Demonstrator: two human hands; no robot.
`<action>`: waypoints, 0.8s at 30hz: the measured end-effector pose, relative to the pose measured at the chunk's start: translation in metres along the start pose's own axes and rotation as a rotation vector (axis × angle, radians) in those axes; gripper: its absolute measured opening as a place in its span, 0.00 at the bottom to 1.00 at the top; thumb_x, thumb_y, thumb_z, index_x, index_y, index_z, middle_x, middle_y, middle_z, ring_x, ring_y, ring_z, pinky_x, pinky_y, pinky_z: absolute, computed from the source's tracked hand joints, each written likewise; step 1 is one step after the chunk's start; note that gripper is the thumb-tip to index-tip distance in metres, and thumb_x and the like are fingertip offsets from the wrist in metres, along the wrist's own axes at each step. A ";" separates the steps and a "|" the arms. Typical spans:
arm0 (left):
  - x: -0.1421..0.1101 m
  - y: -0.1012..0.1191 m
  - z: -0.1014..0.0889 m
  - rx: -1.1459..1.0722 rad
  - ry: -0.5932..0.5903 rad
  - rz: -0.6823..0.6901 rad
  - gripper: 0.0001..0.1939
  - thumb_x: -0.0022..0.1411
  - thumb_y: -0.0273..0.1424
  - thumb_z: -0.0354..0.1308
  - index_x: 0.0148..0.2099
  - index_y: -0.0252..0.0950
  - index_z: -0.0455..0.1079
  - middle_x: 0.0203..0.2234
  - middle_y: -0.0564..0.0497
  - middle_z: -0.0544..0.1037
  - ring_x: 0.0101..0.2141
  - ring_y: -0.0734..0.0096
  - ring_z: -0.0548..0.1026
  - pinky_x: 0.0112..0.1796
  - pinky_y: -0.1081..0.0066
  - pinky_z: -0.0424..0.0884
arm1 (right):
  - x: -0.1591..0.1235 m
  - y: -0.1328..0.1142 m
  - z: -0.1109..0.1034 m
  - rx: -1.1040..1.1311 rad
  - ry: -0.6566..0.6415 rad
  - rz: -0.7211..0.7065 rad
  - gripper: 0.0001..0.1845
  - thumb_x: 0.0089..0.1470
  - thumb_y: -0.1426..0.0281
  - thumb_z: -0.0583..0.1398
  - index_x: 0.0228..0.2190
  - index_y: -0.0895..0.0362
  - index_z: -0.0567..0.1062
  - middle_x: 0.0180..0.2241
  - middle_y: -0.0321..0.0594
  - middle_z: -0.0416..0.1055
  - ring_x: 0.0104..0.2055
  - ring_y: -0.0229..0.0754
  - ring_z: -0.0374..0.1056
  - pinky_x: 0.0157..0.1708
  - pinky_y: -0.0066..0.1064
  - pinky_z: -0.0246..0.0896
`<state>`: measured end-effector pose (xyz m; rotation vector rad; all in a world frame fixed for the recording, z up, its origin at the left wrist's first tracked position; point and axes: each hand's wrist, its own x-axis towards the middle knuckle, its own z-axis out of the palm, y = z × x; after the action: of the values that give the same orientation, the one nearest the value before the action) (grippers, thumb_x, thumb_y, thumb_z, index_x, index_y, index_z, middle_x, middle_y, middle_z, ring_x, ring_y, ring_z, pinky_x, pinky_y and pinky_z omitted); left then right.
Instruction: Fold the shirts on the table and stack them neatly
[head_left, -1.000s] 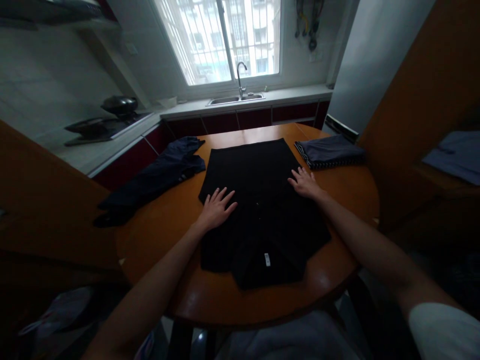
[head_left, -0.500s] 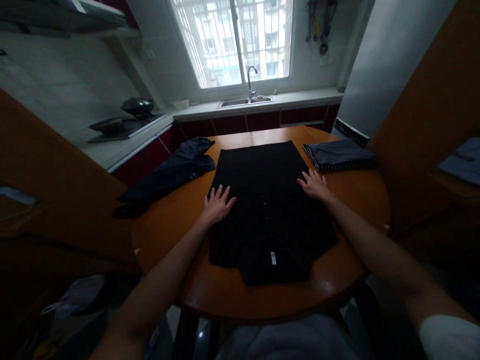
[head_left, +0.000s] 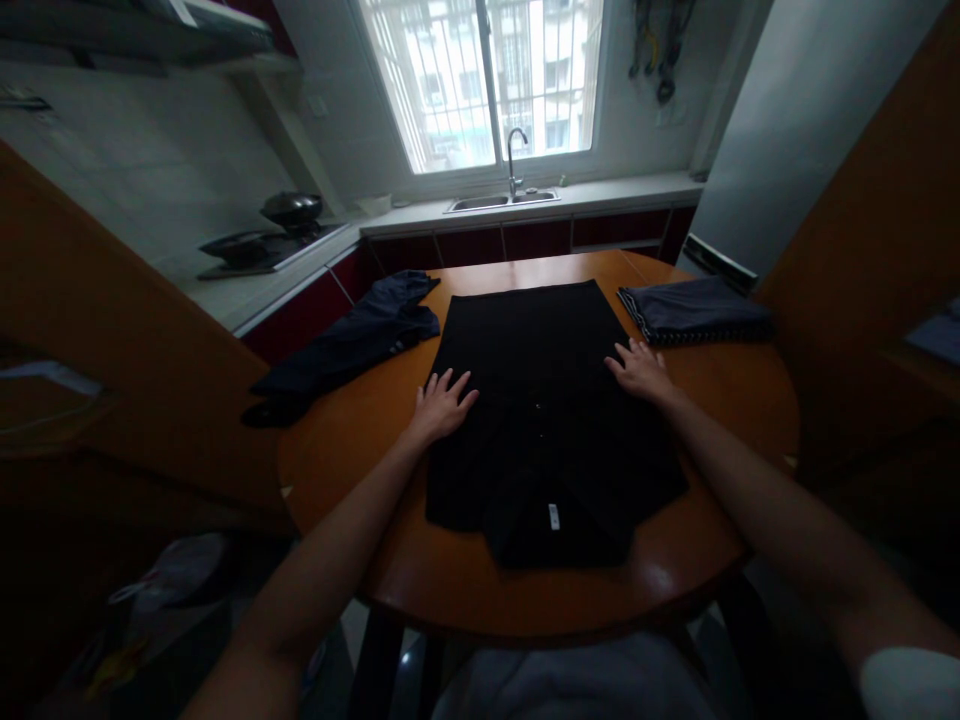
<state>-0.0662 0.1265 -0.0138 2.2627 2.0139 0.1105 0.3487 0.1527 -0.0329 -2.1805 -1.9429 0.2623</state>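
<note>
A black polo shirt (head_left: 536,340) lies spread flat on the wooden table (head_left: 352,480), its collar toward me and its hem toward the window. Inside the collar shows a small white label (head_left: 554,517), and two small buttons dot the placket. My left hand (head_left: 444,405) rests on the shirt's left edge with fingers spread. On the opposite edge, my right hand (head_left: 642,372) lies palm down, fingers apart. Neither hand grips the cloth.
At the table's left lies a crumpled dark navy garment (head_left: 345,340). A folded grey-blue cloth with a striped edge (head_left: 697,308) sits at the right. Beyond are a counter with a sink (head_left: 504,201), a stove with pans (head_left: 292,207) and a barred window (head_left: 487,80).
The whole view has shifted slightly, so everything sits a little further right. Both hands stay at the same places on the shirt, which looks unchanged.
</note>
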 end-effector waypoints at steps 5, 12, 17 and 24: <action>-0.001 0.000 0.000 -0.027 -0.001 0.005 0.37 0.70 0.58 0.36 0.73 0.48 0.53 0.73 0.46 0.50 0.71 0.41 0.46 0.64 0.37 0.48 | -0.002 -0.002 -0.002 0.003 0.004 0.002 0.39 0.67 0.48 0.42 0.69 0.57 0.58 0.73 0.53 0.44 0.74 0.59 0.39 0.68 0.59 0.36; -0.013 0.019 -0.009 0.052 0.140 0.049 0.35 0.71 0.53 0.39 0.73 0.43 0.55 0.73 0.45 0.50 0.71 0.43 0.43 0.65 0.35 0.39 | 0.000 -0.001 0.000 0.001 0.009 0.005 0.39 0.66 0.47 0.43 0.68 0.57 0.58 0.73 0.52 0.44 0.74 0.59 0.39 0.68 0.59 0.36; -0.018 0.032 -0.005 0.021 0.115 0.191 0.36 0.72 0.54 0.39 0.74 0.41 0.52 0.73 0.46 0.50 0.71 0.48 0.44 0.67 0.46 0.46 | -0.001 -0.001 -0.001 0.003 0.005 -0.002 0.39 0.66 0.48 0.43 0.68 0.57 0.58 0.73 0.53 0.44 0.74 0.59 0.39 0.68 0.60 0.37; -0.013 0.028 0.000 0.022 0.004 0.201 0.36 0.71 0.55 0.39 0.74 0.45 0.52 0.73 0.46 0.48 0.71 0.41 0.41 0.66 0.43 0.45 | -0.002 -0.003 -0.002 0.007 0.000 0.002 0.39 0.67 0.48 0.43 0.68 0.57 0.58 0.73 0.53 0.44 0.74 0.59 0.39 0.68 0.60 0.36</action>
<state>-0.0399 0.1104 -0.0103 2.4751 1.7936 0.1099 0.3465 0.1509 -0.0299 -2.1776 -1.9373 0.2689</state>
